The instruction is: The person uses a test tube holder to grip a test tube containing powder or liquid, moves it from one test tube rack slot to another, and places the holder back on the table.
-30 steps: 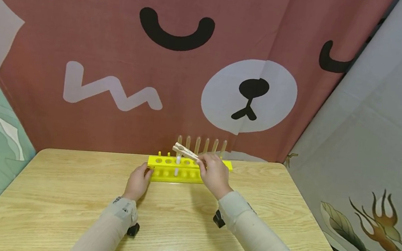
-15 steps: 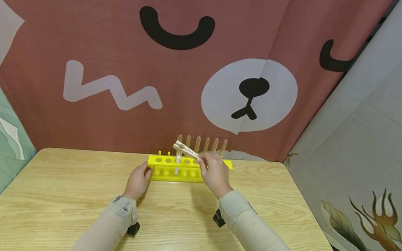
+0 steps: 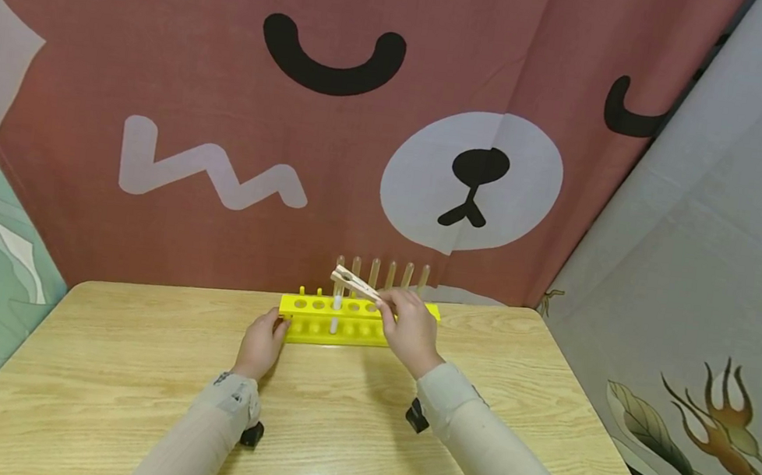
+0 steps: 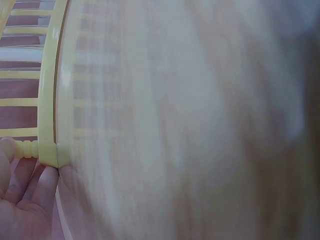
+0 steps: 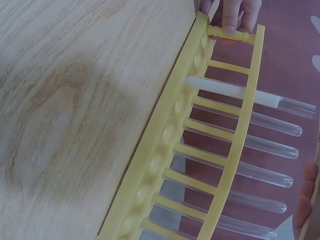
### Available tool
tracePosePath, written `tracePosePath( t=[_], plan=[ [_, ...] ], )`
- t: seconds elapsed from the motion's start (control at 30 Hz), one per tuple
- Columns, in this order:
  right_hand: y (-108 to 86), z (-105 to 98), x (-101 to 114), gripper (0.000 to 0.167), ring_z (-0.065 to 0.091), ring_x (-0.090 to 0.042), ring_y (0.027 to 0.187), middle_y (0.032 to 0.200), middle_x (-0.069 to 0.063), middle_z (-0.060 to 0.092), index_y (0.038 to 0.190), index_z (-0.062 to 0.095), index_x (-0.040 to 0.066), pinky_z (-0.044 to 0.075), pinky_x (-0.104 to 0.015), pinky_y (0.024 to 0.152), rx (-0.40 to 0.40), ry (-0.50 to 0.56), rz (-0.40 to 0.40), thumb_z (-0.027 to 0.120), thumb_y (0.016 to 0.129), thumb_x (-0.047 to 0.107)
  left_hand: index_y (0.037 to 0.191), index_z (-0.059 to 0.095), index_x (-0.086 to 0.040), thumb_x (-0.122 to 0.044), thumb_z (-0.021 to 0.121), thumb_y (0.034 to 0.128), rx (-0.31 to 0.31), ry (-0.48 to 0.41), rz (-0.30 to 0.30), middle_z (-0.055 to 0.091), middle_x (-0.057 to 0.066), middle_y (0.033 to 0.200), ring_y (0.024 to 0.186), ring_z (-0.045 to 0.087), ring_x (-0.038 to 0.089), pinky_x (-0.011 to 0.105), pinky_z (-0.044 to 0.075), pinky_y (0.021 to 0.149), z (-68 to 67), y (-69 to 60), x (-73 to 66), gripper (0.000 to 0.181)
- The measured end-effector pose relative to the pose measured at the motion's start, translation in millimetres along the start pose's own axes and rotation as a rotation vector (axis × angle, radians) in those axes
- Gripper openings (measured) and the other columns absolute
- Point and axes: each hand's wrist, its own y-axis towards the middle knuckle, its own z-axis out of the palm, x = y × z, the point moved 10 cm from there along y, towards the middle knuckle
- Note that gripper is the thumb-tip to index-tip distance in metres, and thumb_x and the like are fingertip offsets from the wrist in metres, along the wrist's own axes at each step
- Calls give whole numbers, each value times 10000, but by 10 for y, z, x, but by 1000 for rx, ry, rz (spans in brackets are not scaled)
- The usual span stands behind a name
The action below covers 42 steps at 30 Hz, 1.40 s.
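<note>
A yellow test tube rack [image 3: 358, 340] stands at the back of the table. My left hand [image 3: 261, 341] grips its left end post [image 4: 26, 149], thumb and fingers around the post in the left wrist view. Between the fingers of my right hand [image 3: 408, 333] is a wooden test tube holder [image 3: 360, 285], slanting up to the left above the rack. Its tip overlaps the upper part of a test tube with white contents [image 5: 220, 87], upright in a rack hole. Whether the holder's jaws clasp this tube, I cannot tell.
Several clear test tubes [image 5: 272, 145] stand upside down in a row along the rack's rear. Wood-grain table [image 3: 334, 397] lies in front. A pink curtain [image 3: 228, 95] with a bear print hangs right behind. Black wrist devices [image 3: 252, 434] hang under both sleeves.
The wooden test tube holder and my right hand have shifted very slightly to the right. My left hand and the rack look still.
</note>
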Motion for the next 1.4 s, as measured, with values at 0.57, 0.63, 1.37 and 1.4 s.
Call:
tracePosePath(
  t=[0.57, 0.63, 1.37, 1.4],
  plan=[
    [-80, -21, -334, 153, 652, -247, 898, 974, -70, 700, 1091, 740, 71, 557, -436, 761, -22, 157, 130, 684, 985, 167, 1264, 599, 33, -121, 555, 1051, 25, -19, -17, 657, 253, 1201, 1164, 608, 412, 549, 494, 1006, -11, -16, -7, 267],
    [-97, -16, -354, 161, 648, -251, 897, 969, -76, 697, 1100, 735, 65, 557, -439, 766, -25, 165, 130, 683, 987, 168, 1261, 600, 32, -122, 554, 1052, 24, -22, -16, 658, 253, 1197, 1161, 610, 412, 548, 496, 1003, -13, -15, -7, 264],
    [-294, 61, -438, 115, 542, -179, 749, 876, -69, 653, 1047, 718, 14, 478, -291, 624, -31, 244, 95, 708, 956, 83, 1255, 605, 28, -134, 561, 1050, 22, -6, -29, 662, 248, 1194, 1156, 613, 409, 550, 493, 1005, 4, -12, -10, 264],
    [-303, 61, -438, 113, 554, -186, 762, 884, -71, 657, 1045, 717, 11, 490, -299, 633, -32, 247, 93, 711, 951, 74, 1255, 605, 28, -133, 562, 1050, 22, -6, -28, 663, 248, 1190, 1153, 614, 409, 550, 495, 1002, 6, -13, -8, 264]
  ],
)
